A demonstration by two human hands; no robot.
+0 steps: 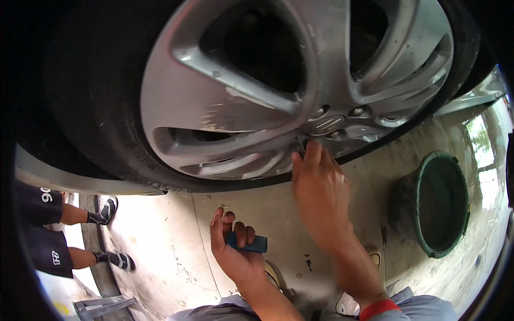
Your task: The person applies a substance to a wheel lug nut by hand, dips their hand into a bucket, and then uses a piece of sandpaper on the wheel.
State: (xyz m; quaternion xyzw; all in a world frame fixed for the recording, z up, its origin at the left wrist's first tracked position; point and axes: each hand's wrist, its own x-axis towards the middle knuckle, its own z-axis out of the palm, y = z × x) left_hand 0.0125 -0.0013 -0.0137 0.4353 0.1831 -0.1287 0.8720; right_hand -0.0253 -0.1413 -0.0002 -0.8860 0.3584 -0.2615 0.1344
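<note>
A silver alloy car wheel (326, 64) with scuffs on its spokes fills the upper part of the head view, a black tyre (101, 101) around it. My right hand (321, 198) reaches up to the wheel's hub, just below the round centre cap (326, 125). Its fingers are pinched together at a bolt recess; a thin dark thing shows at the fingertips, too small to name. Below the tyre, my left hand (235, 246) is turned partly palm up. Its fingers curl around a small blue-green rectangular block (254, 243), which sticks out to the right.
A dark green bucket (417, 206) stands on the floor to the right. At the far left another person's legs (77, 235) in dark shorts and black shoes are near the car. A grey metal frame (104, 306) lies at the lower left. The pale floor (160, 241) looks wet at right.
</note>
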